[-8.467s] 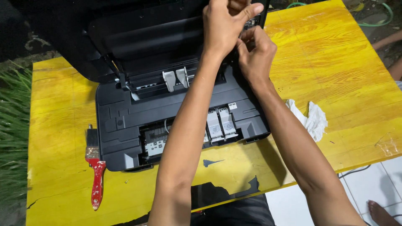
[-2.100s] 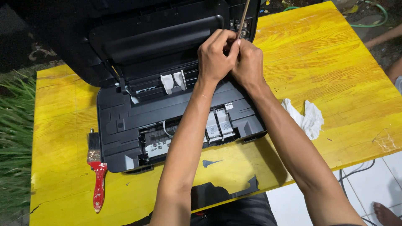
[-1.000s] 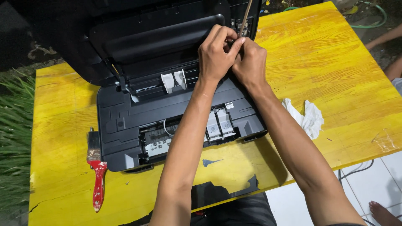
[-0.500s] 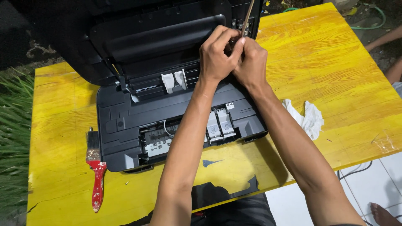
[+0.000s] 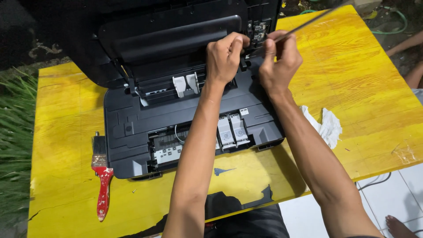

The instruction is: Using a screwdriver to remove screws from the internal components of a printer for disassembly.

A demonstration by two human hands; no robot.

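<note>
Where the left hand [image 5: 227, 55] pinches the open black printer [image 5: 185, 105] at its rear right hinge, fingers hide the part. Just beside it, the right hand [image 5: 278, 61] clamps a thin rod [image 5: 308, 21], tip cut off. Bare yellow table [image 5: 352, 79] lies rightward.

Setting, as I see it from the head camera: an informal outdoor repair spot at a home. Evidence: worn yellow-painted wooden table [image 5: 361, 79], grass [image 5: 15, 132] along its edge, white floor tiles [image 5: 396, 194], green hose [image 5: 396, 22], opened black printer [image 5: 145, 114], red-handled paintbrush [image 5: 102, 180], crumpled white rag [image 5: 328, 125].
</note>
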